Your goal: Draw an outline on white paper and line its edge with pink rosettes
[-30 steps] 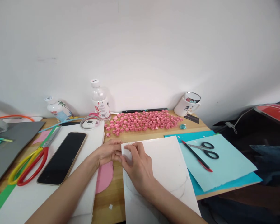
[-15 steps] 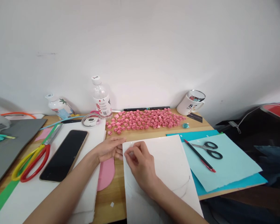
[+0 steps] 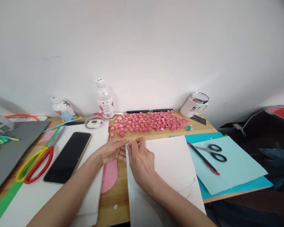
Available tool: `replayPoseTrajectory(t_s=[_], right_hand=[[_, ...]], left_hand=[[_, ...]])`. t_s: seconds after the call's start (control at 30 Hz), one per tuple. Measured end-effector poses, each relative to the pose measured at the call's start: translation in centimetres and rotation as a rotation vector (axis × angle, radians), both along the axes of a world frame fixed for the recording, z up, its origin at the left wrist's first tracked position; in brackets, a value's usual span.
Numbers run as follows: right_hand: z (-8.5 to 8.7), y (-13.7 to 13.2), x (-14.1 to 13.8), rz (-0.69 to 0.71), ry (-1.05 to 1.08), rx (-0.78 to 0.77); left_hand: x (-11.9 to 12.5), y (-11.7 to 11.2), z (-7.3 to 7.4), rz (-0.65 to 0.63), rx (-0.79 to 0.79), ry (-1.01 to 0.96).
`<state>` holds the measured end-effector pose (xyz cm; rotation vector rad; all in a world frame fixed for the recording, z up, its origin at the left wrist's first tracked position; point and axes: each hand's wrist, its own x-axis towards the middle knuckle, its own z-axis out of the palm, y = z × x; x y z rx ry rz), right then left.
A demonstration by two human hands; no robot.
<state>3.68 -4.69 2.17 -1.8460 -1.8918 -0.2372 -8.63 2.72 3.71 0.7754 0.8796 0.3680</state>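
One white board (image 3: 172,157) lies on the wooden table (image 3: 121,192), faint curved lines showing on its near part, and both hands meet around its far left corner. The right hand (image 3: 142,160) curls over that corner, fingertips too hidden for me to tell whether they clamp anything; the left hand (image 3: 111,150) sits just beside it, fingers loosely apart. To my eye, such fine corner work wants a light fingertip touch, the board kept flat and the right forearm off those lines. Just left of the board are pink paper (image 3: 110,178) and a small white scrap (image 3: 115,207); farther left, a phone (image 3: 68,157) and red-and-yellow scissors (image 3: 48,147). Beyond its far edge spread many pink paper curls (image 3: 148,122), which a careless push forward could scatter. Right of it, a pen (image 3: 204,159) and black-handled scissors (image 3: 215,154) rest on pale blue paper (image 3: 229,179), blocking any slide that way.
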Motion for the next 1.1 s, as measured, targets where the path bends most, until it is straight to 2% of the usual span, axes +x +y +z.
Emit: replayPoseTrajectory(t_s=[0.17, 0.5, 0.9, 1.1], right_hand=[[0.2, 0.2, -0.4, 0.013, -0.100, -0.060], [-0.6, 0.0, 0.7, 0.045, 0.041, 0.040], [-0.5, 0.3, -0.4, 0.024, -0.112, 0.009], [-0.6, -0.1, -0.1, 0.076, -0.070, 0.048]], left_hand=[[0.0, 0.0, 0.0, 0.014, 0.010, 0.019], [0.2, 0.0, -0.2, 0.027, 0.010, 0.043], [-0.1, -0.1, -0.3, -0.002, 0.042, 0.005], [0.0, -0.1, -0.2, 0.020, 0.009, 0.023]])
